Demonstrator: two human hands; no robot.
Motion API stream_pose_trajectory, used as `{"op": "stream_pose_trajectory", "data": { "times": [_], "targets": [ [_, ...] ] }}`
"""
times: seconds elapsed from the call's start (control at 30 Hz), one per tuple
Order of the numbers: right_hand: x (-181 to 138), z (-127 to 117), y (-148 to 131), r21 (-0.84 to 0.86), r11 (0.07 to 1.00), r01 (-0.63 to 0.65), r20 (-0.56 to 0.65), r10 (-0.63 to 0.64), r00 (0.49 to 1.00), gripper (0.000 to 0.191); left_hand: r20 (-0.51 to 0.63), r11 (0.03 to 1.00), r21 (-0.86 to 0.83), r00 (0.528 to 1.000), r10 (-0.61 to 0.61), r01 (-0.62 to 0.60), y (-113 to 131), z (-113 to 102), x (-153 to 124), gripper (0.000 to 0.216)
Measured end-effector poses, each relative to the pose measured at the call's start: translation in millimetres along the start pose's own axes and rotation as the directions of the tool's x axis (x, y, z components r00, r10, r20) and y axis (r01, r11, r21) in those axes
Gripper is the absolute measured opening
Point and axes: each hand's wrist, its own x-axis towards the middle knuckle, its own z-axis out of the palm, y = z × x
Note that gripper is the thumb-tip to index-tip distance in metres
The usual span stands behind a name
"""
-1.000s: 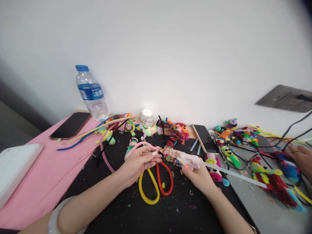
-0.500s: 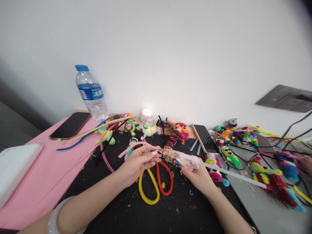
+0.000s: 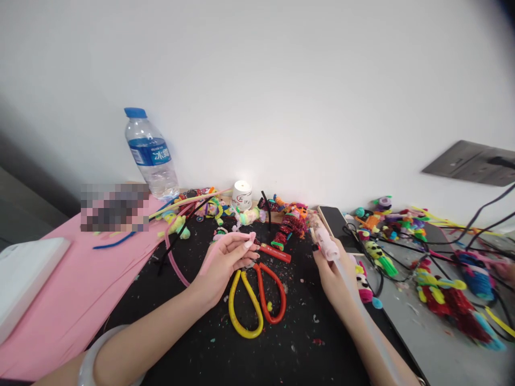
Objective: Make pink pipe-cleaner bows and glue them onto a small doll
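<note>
My left hand (image 3: 225, 262) is palm up over the black mat (image 3: 193, 343), its fingers pinched on the bent end of a pink pipe cleaner (image 3: 209, 258). Scissors (image 3: 257, 292) with a yellow and a red handle loop lie just under and to the right of that hand. My right hand (image 3: 332, 271) grips a pink glue gun (image 3: 325, 241), its nozzle pointing away toward the wall and a clear glue stick (image 3: 362, 316) trailing back along my forearm. A red-wrapped stick (image 3: 276, 253) lies between the two hands.
A water bottle (image 3: 151, 155) stands at the back left on pink paper (image 3: 68, 300). A small white cup (image 3: 242, 195), a phone (image 3: 336, 225) and several colourful pipe-cleaner figures (image 3: 289, 220) line the wall. Black cables (image 3: 462, 241) and more figures cover the right side.
My right hand has swung the glue gun away from the pink pipe cleaner, turning its nozzle from the left toward the wall. The other person's hand at the far right has withdrawn.
</note>
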Motion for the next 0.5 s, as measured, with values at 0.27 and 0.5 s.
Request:
{"op": "stream_pose_trajectory", "data": {
  "times": [0.27,0.5],
  "targets": [
    [1.9,16.3,25.9,-0.313,0.945,0.100,-0.038,-0.118,0.992,0.048,-0.012,0.950,0.281,0.989,0.147,-0.137,0.8,2.9,-3.4,0.021],
    [-9.5,-4.3,-10.7,0.136,0.976,0.169,-0.056,-0.163,0.985,0.024,0.199,0.662,0.587,0.876,0.440,-0.466,-6.3,-0.8,-7.2,0.016]
  ]
}}
